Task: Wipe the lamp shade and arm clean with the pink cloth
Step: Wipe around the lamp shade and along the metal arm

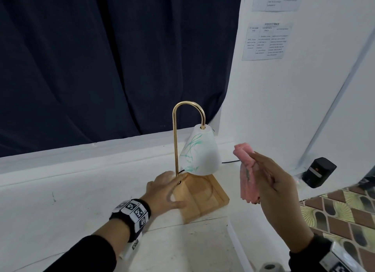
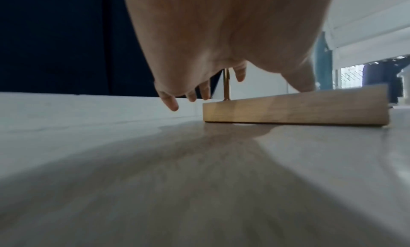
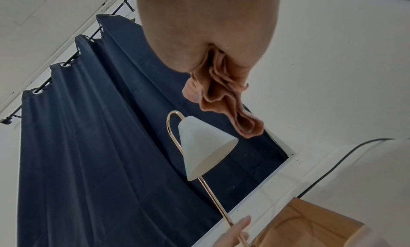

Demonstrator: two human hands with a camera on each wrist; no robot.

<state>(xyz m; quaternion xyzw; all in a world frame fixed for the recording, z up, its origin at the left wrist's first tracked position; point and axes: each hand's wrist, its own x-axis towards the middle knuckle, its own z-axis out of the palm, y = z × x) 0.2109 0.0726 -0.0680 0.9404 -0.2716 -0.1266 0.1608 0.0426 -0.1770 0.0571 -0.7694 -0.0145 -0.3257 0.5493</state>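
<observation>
The lamp stands on a white table (image 1: 60,200): a white cone shade (image 1: 199,152) scribbled with green marks, a curved gold arm (image 1: 175,137) and a wooden base (image 1: 205,198). My left hand (image 1: 164,188) rests on the base's left corner, fingers relaxed on either side of the arm's foot (image 2: 226,87). My right hand (image 1: 272,182) holds the folded pink cloth (image 1: 246,174) in the air just right of the shade, not touching it. In the right wrist view the pink cloth (image 3: 224,96) hangs above the shade (image 3: 204,145).
A dark blue curtain (image 1: 101,68) hangs behind the table. A white wall with paper sheets (image 1: 265,42) rises close on the right. A black cord (image 1: 231,161) runs toward a black box (image 1: 318,172). The table's right edge (image 1: 233,233) drops to a patterned floor (image 1: 345,211).
</observation>
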